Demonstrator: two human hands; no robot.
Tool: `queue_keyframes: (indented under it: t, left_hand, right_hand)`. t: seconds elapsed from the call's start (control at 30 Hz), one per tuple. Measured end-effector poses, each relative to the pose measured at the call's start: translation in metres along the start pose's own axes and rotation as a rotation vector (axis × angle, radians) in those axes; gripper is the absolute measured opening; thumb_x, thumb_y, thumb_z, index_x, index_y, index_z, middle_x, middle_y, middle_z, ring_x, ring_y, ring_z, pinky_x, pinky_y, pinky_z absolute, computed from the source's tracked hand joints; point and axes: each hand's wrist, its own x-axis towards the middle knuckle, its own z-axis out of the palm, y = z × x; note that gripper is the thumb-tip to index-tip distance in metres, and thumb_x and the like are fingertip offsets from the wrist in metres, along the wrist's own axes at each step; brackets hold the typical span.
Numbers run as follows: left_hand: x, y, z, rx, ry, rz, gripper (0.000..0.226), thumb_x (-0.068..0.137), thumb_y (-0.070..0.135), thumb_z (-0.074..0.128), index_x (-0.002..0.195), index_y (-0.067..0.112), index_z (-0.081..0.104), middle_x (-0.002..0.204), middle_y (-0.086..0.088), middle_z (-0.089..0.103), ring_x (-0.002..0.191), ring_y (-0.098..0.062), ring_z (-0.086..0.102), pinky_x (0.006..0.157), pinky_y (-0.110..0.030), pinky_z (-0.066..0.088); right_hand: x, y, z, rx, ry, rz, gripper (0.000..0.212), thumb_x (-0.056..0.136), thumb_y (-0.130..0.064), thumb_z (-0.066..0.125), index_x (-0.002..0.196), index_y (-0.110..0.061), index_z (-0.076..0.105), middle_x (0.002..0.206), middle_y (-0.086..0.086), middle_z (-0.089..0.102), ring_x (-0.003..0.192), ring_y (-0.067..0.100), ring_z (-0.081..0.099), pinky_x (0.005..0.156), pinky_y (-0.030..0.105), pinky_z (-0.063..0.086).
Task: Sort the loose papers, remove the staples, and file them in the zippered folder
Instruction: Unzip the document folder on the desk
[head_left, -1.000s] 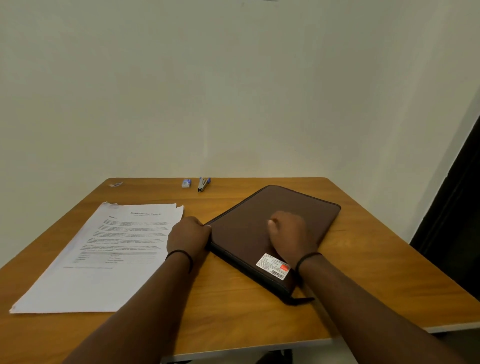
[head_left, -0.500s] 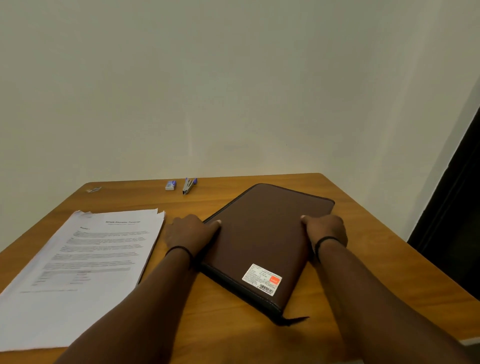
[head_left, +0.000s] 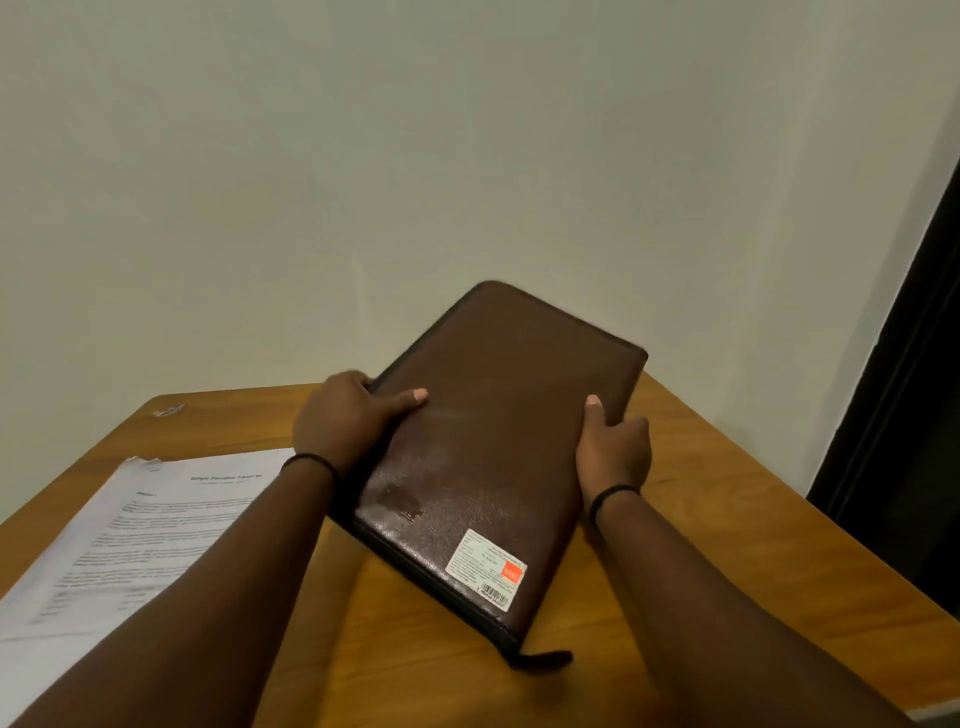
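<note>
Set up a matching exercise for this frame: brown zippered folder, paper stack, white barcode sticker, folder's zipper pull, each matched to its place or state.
Things:
1. zippered folder
2. paper stack
3. barcode sticker
4. zipper pull

Places or states:
A. lying flat on the table, on the left
B. gripped at both sides by left hand and right hand
C. sticking out at the folder's near corner
D. stuck on the cover

Pairs: 1-B, 2-A, 3-D, 4-C

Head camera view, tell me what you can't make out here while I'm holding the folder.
- Table behind the tilted folder: hidden by it.
- Label print: too small to read.
- Papers: body text blurred, sheets cut by the left edge, partly under the left hand's forearm.
- Right hand fingers: behind the folder's edge.
- Small object far left: too small to identify.
</note>
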Motion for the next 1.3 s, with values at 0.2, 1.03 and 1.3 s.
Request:
queue_keyframes:
  t: [0.2, 1.03, 1.3]
  left_hand:
    - [0.000, 0.042, -0.040, 0.126, 0.300, 0.220, 0.053, 0.075, 0.073, 0.068, 0.083, 0.021, 0.059, 0.072, 0.004, 0.058, 0.066, -0.017, 0.055, 0.055, -0.028, 0.036]
    - [-0.067, 0.053, -0.006, 0.622, -0.383, 0.705, 0.024, 0.089, 0.020, 0.065, 0.105, 0.029, 0.049, 0.112, 0.003, 0.051, 0.099, -0.016, 0.046, 0.084, -0.032, 0.049]
    - [-0.069, 0.030, 0.011, 0.651, -0.685, 0.595, 0.057, 0.088, 0.034, 0.072, 0.134, 0.030, 0.038, 0.142, 0.000, 0.036, 0.123, -0.018, 0.041, 0.102, -0.031, 0.042]
  right_hand:
    - [0.013, -0.032, 0.000, -0.048, -0.099, -0.039, 0.044, 0.101, -0.043, 0.050, 0.124, -0.005, 0.054, 0.119, 0.011, 0.062, 0.104, 0.032, 0.060, 0.079, 0.034, 0.045]
    - [0.017, 0.034, -0.073, 0.292, 0.078, 0.240, 0.021, 0.100, -0.014, 0.045, 0.092, -0.015, 0.065, 0.093, 0.008, 0.069, 0.084, 0.025, 0.065, 0.079, 0.042, 0.058]
    - [0.042, 0.043, -0.101, 0.287, -0.327, 0.223, 0.035, 0.092, -0.041, 0.065, 0.082, -0.008, 0.067, 0.083, 0.010, 0.069, 0.072, 0.026, 0.061, 0.072, 0.037, 0.051]
